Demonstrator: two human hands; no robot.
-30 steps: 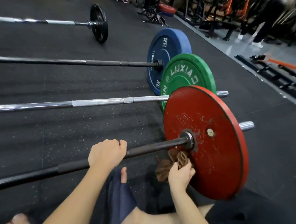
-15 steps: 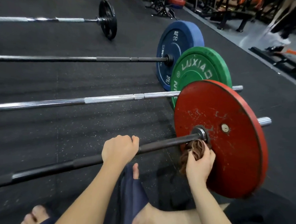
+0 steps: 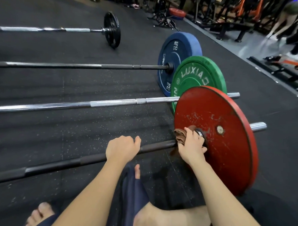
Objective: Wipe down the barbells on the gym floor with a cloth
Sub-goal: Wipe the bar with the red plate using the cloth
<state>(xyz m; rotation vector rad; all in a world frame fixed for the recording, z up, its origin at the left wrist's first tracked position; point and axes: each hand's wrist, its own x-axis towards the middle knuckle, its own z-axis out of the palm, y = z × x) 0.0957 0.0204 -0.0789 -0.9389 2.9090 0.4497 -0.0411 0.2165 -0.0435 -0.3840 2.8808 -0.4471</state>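
Our left hand (image 3: 123,148) is curled over the dark shaft of the nearest barbell (image 3: 63,163), fingers wrapped round it and thumb lying alongside. We judge this grip is there to stop the bar rolling on the rubber floor (image 3: 73,134) while the other hand works. Just beyond that grip, toward the plate, our right hand (image 3: 190,147) closes round the same shaft with the brown cloth (image 3: 180,134) bunched between palm and steel, so the fabric wraps the bar rather than merely lying on it. The cloth sits right at the collar, against or nearly against the inner face of the red plate (image 3: 221,152), and a loose tail hangs below the hand.

That puts the wipe at the plate end of the shaft. The long stretch on the other side of the left hand's grip may need covering, though we cannot tell what is already clean.

Past our knuckles lie three more bars, parallel and well apart: a silver barbell (image 3: 93,104) carrying a green plate (image 3: 196,75), a dark barbell (image 3: 77,66) with a blue plate (image 3: 172,53), and the farthest barbell (image 3: 45,29) with a small black plate (image 3: 112,30). We judge they await their turn.
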